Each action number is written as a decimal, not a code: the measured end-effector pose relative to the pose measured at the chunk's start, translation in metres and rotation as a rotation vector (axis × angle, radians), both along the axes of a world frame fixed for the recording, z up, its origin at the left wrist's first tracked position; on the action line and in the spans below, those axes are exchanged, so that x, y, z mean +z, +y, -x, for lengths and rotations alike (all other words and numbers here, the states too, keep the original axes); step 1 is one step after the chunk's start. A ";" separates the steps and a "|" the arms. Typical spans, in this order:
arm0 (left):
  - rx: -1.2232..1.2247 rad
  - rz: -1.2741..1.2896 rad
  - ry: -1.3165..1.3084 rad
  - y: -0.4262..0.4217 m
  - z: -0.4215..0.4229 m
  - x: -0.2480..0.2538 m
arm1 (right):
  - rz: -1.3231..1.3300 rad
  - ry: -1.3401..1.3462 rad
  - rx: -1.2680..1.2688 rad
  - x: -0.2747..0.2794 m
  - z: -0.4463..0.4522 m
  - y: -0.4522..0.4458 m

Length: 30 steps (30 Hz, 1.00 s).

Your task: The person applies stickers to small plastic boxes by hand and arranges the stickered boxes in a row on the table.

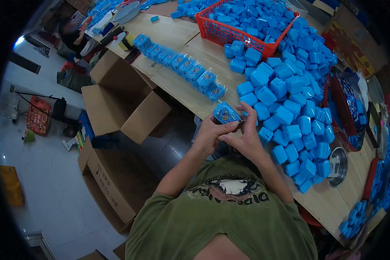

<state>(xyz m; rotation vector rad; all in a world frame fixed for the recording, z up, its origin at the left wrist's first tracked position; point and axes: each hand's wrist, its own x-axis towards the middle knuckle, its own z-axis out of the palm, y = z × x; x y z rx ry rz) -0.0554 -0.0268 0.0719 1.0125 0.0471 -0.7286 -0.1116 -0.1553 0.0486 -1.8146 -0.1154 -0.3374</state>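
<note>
Between my two hands is a small blue plastic box (226,113) with a printed picture on its top. My left hand (212,134) grips it from the left, thumb along its lower edge. The fingers of my right hand (248,136) close on its right side. Just beyond it, a row of similar printed blue boxes (188,69) in clear wrapping runs away to the upper left along the table. Right beside my right hand lies a large heap of plain blue boxes (290,108).
A red basket (238,38) full of blue boxes stands on the wooden table (171,32). A metal bowl (339,167) sits at the right. Open cardboard cartons (112,112) stand on the floor at the left. Another person (71,37) is at the far upper left.
</note>
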 end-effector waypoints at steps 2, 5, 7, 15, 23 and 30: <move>-0.020 0.002 0.033 0.004 -0.003 0.004 | -0.038 0.085 0.000 0.014 0.003 -0.001; -0.073 -0.039 0.073 0.016 -0.012 0.007 | 0.238 0.014 0.005 0.036 0.000 -0.016; -0.108 -0.082 0.082 0.025 -0.015 0.007 | 0.549 -0.143 0.008 0.047 -0.008 -0.021; -0.290 -0.083 -0.003 0.046 -0.024 0.015 | 0.659 -0.151 0.329 0.057 -0.046 0.003; -0.228 -0.008 0.048 0.085 -0.046 0.017 | 0.553 -0.157 0.334 0.066 -0.090 0.030; -0.076 0.164 0.066 0.138 -0.060 -0.018 | 0.342 -0.188 -0.001 0.067 -0.232 0.091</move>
